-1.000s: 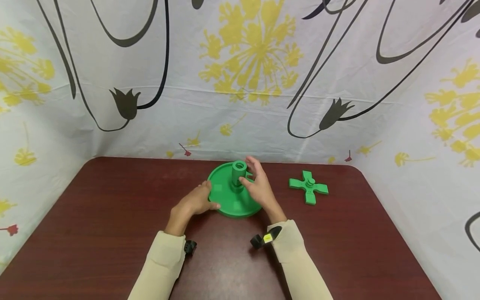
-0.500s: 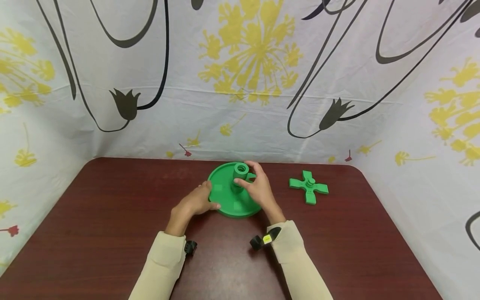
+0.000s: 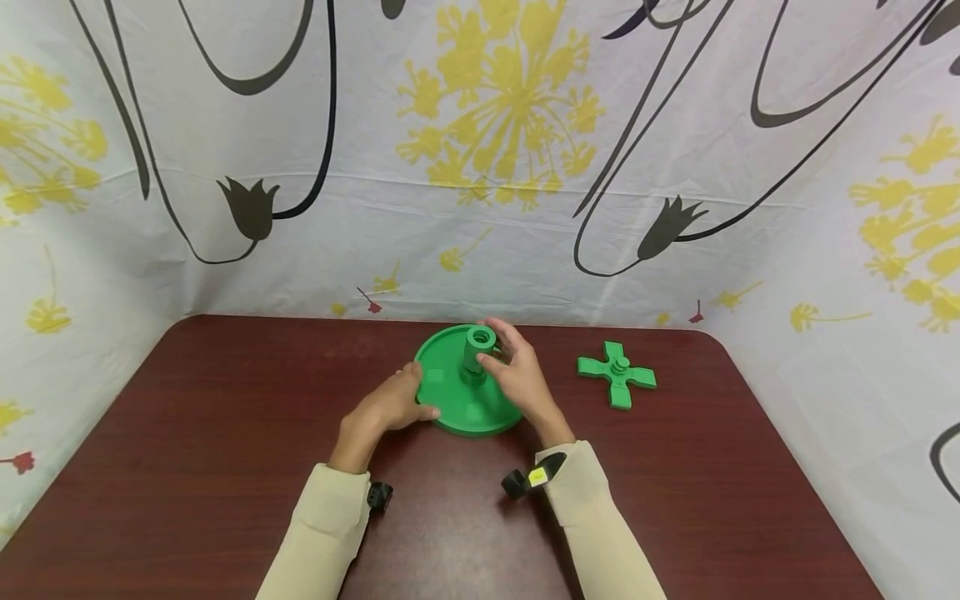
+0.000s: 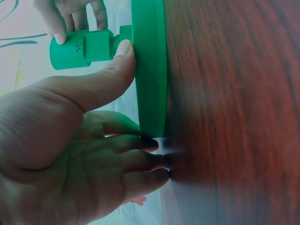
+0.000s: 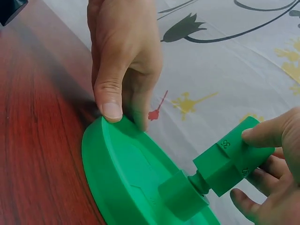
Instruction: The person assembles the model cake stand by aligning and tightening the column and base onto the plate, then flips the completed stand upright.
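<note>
1. Round green plastic-looking disc with a raised rim (image 3: 446, 350): flat at the far centre of the dark reddish-brown wood-grain table (image 3: 225, 442).
2. Left hand (image 3: 390, 400): at the left rim of the disc, holding it with thumb over the edge and fingers along the outer side.
3. Right hand (image 3: 520, 379): pinching the stepped green plastic-looking cylinder (image 3: 477, 346) from the right, between thumb and fingers.
4. Position of the cylinder: near upright over the short green round collar (image 5: 183, 194) of the disc, with a narrow green threaded neck (image 5: 199, 183) exposed between.
5. Progress, as judged: cylinder and disc apparently only part-joined; closing of the exposed gap not yet done.
6. Flat green plastic-looking cross with a central stud (image 3: 617, 375): right of the right hand, well apart, unattached.
7. Hidden: underside of the disc, depth of thread inside the collar. Cut off: right hand and near part of the disc, in the right wrist view. Hard to read: stamped digits on the cylinder, apparently 35.
</note>
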Demonstrator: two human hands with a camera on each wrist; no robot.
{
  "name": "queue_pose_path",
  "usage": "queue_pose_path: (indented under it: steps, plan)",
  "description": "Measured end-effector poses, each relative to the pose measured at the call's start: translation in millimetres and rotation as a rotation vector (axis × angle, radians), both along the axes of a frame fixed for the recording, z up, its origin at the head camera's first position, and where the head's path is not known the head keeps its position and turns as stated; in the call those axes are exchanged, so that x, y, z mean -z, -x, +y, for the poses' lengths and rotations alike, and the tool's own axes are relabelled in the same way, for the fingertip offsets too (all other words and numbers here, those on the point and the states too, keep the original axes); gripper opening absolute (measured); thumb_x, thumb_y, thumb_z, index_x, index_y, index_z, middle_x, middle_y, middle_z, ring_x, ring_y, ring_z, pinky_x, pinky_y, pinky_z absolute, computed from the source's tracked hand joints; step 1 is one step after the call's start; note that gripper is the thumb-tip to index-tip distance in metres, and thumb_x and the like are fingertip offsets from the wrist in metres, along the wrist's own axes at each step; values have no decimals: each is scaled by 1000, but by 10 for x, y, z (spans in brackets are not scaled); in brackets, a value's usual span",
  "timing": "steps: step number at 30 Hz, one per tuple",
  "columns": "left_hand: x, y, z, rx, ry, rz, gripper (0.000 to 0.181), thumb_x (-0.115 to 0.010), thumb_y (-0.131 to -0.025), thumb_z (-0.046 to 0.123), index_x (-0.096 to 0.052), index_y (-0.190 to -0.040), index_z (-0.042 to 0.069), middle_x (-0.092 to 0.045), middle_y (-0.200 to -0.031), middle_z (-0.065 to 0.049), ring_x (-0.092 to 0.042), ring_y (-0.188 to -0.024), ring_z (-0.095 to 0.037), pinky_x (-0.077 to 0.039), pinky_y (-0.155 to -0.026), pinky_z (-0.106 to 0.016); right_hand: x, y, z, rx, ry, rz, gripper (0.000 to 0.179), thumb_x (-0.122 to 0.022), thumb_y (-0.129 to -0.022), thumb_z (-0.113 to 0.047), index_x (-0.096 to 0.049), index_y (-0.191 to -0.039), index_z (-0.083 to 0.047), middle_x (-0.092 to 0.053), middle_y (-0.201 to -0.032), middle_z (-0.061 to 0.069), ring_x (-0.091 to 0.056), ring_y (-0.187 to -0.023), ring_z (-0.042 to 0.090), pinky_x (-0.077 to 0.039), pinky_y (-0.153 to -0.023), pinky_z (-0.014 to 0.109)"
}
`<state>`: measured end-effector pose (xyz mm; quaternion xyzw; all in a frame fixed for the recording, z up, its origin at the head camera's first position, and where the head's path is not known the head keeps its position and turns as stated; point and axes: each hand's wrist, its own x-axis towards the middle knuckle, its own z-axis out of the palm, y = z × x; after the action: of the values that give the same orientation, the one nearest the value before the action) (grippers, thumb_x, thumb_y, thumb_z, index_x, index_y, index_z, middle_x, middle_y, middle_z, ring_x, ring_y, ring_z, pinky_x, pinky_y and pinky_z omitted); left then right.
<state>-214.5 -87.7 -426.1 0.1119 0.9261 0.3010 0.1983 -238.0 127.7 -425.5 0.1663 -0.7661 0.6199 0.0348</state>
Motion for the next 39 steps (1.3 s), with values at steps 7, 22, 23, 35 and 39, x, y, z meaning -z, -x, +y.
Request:
queue_pose_path:
  steps: [7,22,23,35,39]
  plan:
    - [0,-6,-2,-1,3,-2,89,-69,-95,24,-13,-154,-10,-14,-161,-29,-15,-150,-43,-21,-120,-54,60,18,-35,97,-35,40,56,-71,-88,3,-52,-141,-1,-58,-137,20,-56,-126,35,-46,-104,52]
    - [7,2,10,-8,13,-13,89,-68,-95,25,-12,-155,-10,-13,-162,-28,-14,-150,-42,-21,-120,-53,35,7,29,31,-37,8,60,-68,-92,-2,-43,-147,-6,-49,-148,16,-46,-138,29,-43,-106,53]
    - [4,3,9,-7,13,-14,89,-68,-95,25,-12,-155,-10,-13,-162,-28,-14,-150,-42,-21,-120,-53,32,10,39,19,-24,-2,59,-67,-93,-1,-43,-147,-6,-49,-148,16,-46,-138,29,-43,-107,52]
    - [-2,1,-1,-2,10,-15,88,-68,-96,24,-12,-155,-9,-12,-162,-27,-13,-150,-42,-19,-121,-53,57,41,53,43,-43,-4,53,-68,-92,0,-52,-142,-5,-55,-142,16,-54,-129,31,-47,-103,50]
    - [-8,2,-3,1,3,-12,88,-68,-96,24,-12,-155,-10,-12,-162,-28,-13,-150,-42,-20,-121,-53,61,40,34,81,-43,8,52,-71,-90,-1,-54,-139,-4,-58,-137,17,-56,-125,32,-48,-100,51]
